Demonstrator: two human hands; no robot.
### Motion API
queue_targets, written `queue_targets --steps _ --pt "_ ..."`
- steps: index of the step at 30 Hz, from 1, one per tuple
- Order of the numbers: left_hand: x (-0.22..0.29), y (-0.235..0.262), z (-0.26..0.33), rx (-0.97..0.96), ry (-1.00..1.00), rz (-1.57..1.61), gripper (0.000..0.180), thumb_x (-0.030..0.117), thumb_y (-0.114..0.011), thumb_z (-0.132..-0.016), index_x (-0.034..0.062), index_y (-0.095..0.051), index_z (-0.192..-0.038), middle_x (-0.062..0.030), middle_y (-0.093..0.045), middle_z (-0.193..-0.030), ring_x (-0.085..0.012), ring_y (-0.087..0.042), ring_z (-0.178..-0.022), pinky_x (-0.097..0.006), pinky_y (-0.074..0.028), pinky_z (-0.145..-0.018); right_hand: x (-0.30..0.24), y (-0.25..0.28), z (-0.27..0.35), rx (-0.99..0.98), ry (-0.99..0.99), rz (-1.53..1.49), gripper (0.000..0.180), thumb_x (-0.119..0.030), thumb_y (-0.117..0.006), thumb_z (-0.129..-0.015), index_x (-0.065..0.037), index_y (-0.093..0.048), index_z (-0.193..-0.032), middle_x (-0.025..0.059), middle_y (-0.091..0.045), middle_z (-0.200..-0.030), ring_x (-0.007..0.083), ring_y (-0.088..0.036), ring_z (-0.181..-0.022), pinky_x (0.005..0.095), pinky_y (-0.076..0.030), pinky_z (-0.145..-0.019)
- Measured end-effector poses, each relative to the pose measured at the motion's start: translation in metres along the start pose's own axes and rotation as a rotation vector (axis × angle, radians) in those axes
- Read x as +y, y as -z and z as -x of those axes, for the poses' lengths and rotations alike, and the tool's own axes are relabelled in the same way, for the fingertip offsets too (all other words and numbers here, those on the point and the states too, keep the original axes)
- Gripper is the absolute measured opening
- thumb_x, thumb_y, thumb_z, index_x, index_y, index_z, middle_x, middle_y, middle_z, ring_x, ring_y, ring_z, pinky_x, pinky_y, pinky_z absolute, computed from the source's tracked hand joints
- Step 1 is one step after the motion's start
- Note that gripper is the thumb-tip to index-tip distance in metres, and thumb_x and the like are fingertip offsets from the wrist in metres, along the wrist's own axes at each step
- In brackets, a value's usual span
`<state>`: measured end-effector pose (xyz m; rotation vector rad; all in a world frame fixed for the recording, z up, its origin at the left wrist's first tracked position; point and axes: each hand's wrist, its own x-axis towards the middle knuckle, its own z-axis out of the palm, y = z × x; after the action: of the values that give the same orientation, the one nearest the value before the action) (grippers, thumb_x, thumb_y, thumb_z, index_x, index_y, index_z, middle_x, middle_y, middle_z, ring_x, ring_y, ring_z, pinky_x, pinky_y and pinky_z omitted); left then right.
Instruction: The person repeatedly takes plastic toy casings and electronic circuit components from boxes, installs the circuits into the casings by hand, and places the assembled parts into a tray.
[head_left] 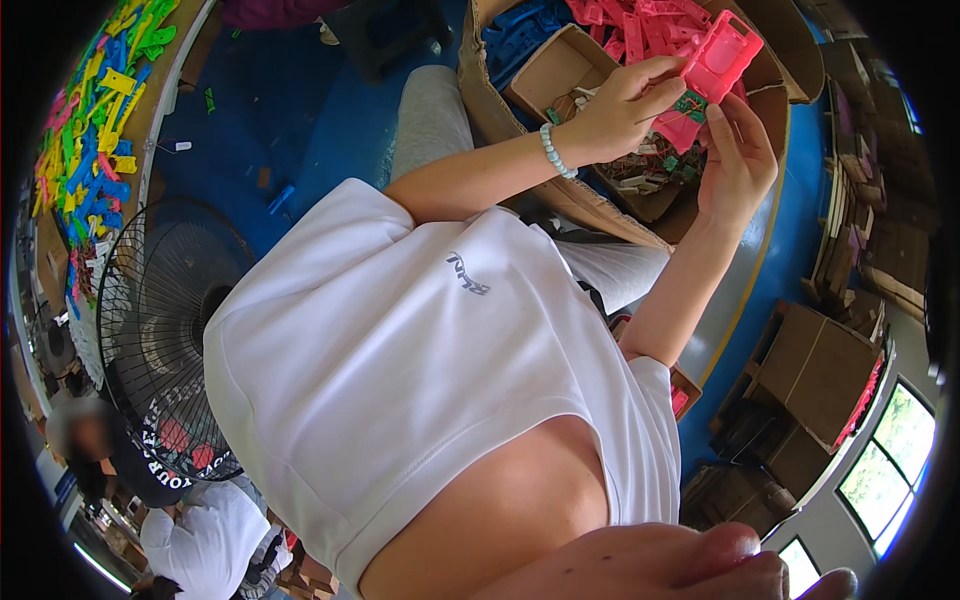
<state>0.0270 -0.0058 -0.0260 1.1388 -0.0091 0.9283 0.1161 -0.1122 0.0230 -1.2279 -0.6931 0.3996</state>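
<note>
A pink plastic casing (722,56) is held up over a large cardboard box by both my hands. My left hand (622,108), with a beaded bracelet at its wrist, pinches the casing's left side between thumb and fingers. My right hand (738,162) grips it from the lower right, fingers closed near its bottom edge. A small green circuit board (690,104) shows between the hands, beside a second pink plastic piece (680,130). Whether that piece is joined to the casing, I cannot tell. Fingers partly hide the board.
The open cardboard box (618,222) holds pink parts (640,30), blue parts (515,40), a smaller carton (560,70) and wired boards (640,178). A black fan (170,330) stands at left, near a table of colourful parts (100,110). Another person (205,535) is at lower left; cartons (815,365) are stacked at right.
</note>
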Motion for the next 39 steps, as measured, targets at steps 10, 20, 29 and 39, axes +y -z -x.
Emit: queue_targets --steps 10,20,29,39 --pt "0.005 0.002 0.004 0.014 0.068 0.130 0.036 0.016 -0.054 -0.099 -0.0055 -0.053 -0.127 -0.0069 -0.063 -0.112 -0.0092 -0.057 -0.103 -0.023 -0.045 -0.089 0.009 -0.005 0.006 -0.023 0.024 -0.132 0.029 0.006 -0.068 -0.084 0.010 -0.061 -0.111 0.0148 -0.067 -0.101 0.0165 -0.064 -0.086 0.0262 -0.052 -0.070" --pt "0.014 -0.006 -0.009 -0.064 0.047 -0.100 0.036 0.017 -0.054 -0.099 -0.0012 -0.052 -0.129 -0.0077 -0.063 -0.112 -0.0081 -0.057 -0.100 -0.024 -0.047 -0.086 0.016 -0.006 0.010 0.311 0.383 0.372 0.022 0.004 -0.070 -0.083 0.004 -0.064 -0.104 0.0098 -0.066 -0.097 0.0130 -0.061 -0.079 0.0274 -0.051 -0.065" --pt "0.024 0.002 -0.034 -0.060 0.241 0.569 0.037 0.005 -0.058 -0.094 0.0006 -0.047 -0.129 -0.0107 -0.063 -0.110 -0.0170 -0.064 -0.097 -0.033 -0.056 -0.083 0.038 -0.005 0.039 -0.256 0.705 1.115 0.022 -0.003 -0.070 -0.078 -0.004 -0.066 -0.100 0.0056 -0.067 -0.101 0.0250 -0.066 -0.072 0.0344 -0.053 -0.059" --pt "0.023 0.030 -0.035 -0.108 0.351 0.319 0.036 0.026 -0.046 -0.101 0.0036 -0.046 -0.129 -0.0139 -0.064 -0.102 -0.0228 -0.067 -0.079 -0.037 -0.057 -0.068 -0.055 -0.001 0.012 -0.110 0.916 1.015 0.021 0.003 -0.076 -0.070 0.000 -0.070 -0.090 0.0081 -0.069 -0.085 0.0238 -0.064 -0.082 0.0338 -0.051 -0.071"
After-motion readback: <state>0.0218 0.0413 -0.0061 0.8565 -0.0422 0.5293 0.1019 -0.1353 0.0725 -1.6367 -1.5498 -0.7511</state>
